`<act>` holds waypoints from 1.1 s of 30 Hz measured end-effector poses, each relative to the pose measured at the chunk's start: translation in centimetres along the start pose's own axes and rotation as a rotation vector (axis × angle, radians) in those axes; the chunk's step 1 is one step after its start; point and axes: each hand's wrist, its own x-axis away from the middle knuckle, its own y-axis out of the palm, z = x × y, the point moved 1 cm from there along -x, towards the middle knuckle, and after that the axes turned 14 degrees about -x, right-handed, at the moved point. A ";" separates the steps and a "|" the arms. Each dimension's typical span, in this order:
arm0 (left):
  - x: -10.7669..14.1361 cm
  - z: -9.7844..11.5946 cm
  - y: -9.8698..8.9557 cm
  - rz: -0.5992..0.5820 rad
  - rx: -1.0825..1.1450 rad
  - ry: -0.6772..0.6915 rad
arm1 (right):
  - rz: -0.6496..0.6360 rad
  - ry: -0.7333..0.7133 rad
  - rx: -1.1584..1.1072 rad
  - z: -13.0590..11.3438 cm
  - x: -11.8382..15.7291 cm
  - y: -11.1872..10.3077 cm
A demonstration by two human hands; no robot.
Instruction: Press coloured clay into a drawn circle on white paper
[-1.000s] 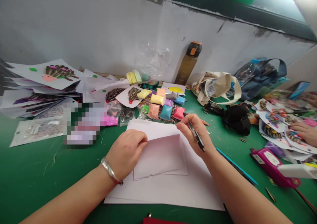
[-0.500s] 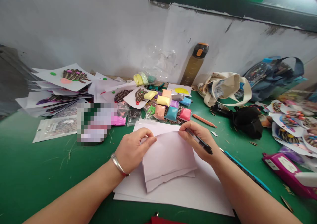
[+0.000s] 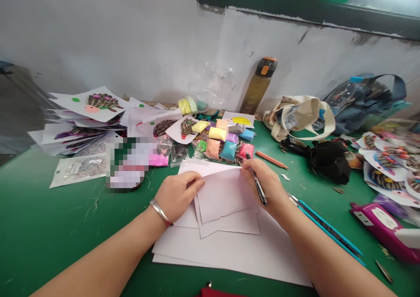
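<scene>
As left hand pinches paper, right hand grips it too, clutching a pen, and uneven pulling could crease it!

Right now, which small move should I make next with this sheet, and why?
Probably lay the small sheet flat over the large paper, to free the right hand: it holds a pen besides being at the sheet's upper right corner, while the left hand pinches the upper left.
</scene>
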 end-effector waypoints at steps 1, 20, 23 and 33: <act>-0.1 -0.1 0.0 0.001 0.000 -0.008 | 0.030 -0.018 0.007 0.1 0.0 -0.1; -0.2 -0.3 -0.4 0.085 0.282 -0.134 | 0.105 0.066 -0.213 0.7 -0.2 -1.7; -0.2 0.1 -0.2 -0.010 0.238 -0.096 | 0.059 0.093 -0.182 0.3 0.1 -1.4; 0.0 0.3 -0.2 -0.006 0.009 -0.028 | -0.273 -0.214 0.127 0.7 0.1 1.1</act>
